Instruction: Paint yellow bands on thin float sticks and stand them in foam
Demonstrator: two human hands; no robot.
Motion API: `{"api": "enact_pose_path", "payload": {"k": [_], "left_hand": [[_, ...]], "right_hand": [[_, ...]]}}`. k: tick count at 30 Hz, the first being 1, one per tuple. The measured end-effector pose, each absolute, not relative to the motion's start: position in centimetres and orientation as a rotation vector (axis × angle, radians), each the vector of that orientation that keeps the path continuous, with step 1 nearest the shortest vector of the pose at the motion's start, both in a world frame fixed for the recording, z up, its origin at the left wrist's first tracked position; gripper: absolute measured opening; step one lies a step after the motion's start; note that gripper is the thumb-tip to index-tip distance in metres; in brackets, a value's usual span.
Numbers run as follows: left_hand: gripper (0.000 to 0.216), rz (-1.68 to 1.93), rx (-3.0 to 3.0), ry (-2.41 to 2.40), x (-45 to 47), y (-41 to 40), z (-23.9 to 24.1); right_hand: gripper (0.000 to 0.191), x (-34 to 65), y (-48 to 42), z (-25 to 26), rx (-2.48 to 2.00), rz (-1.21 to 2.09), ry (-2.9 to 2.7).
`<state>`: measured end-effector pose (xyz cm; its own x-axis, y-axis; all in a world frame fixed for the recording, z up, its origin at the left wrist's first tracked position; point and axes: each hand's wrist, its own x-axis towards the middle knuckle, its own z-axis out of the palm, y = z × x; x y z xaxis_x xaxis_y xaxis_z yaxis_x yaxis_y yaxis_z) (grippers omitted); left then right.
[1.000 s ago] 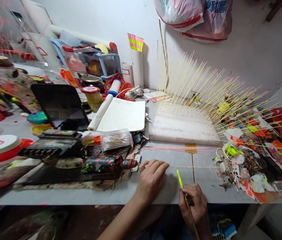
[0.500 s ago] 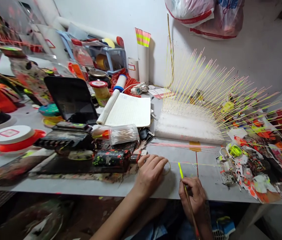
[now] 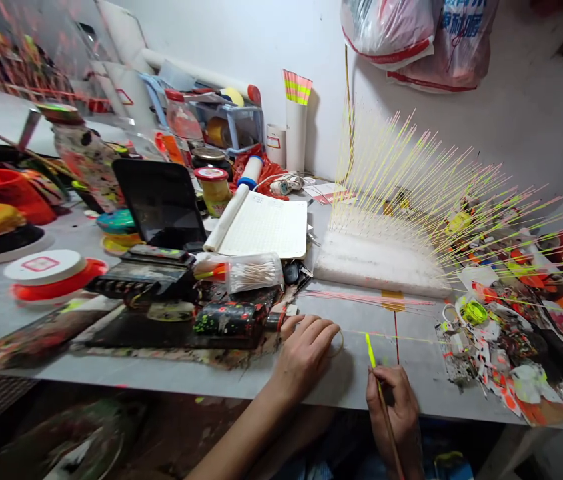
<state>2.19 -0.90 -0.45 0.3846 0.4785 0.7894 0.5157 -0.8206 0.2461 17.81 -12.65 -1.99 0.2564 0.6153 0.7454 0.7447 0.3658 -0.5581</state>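
Yellow-tipped brush (image 3: 370,352) | right hand (image 3: 398,408): pinching it, slanted | left hand (image 3: 306,355): palm-down, curled, hold unclear

hanging bag (image 3: 454,63): blue Chinese characters (image 3: 464,28), unclear | notebook (image 3: 271,230): handwriting (image 3: 260,201), too small | white disc (image 3: 72,266): label (image 3: 42,264), illegible

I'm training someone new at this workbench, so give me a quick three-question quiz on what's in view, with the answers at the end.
1. Multiple choice: which hand holds the yellow-tipped brush? A) left, B) right, C) both.
2. True or false: the notebook on the table is closed.
3. Fill in the blank: the white block has many thin, coloured ____ standing in it, fanning out.

Key:
1. B, the right hand.
2. False; it lies open.
3. Sticks.
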Motion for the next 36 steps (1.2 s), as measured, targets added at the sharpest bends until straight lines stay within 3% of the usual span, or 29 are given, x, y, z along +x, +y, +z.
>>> {"api": "enact_pose_path", "payload": {"k": [36], "left_hand": [[0.025,-1.603,-2.508,-0.936,2.5,-1.1,-0.5]], "right_hand": [[0.013,15.9,-11.6,-3.9,-1.288,-0.108,-1.456]]}}
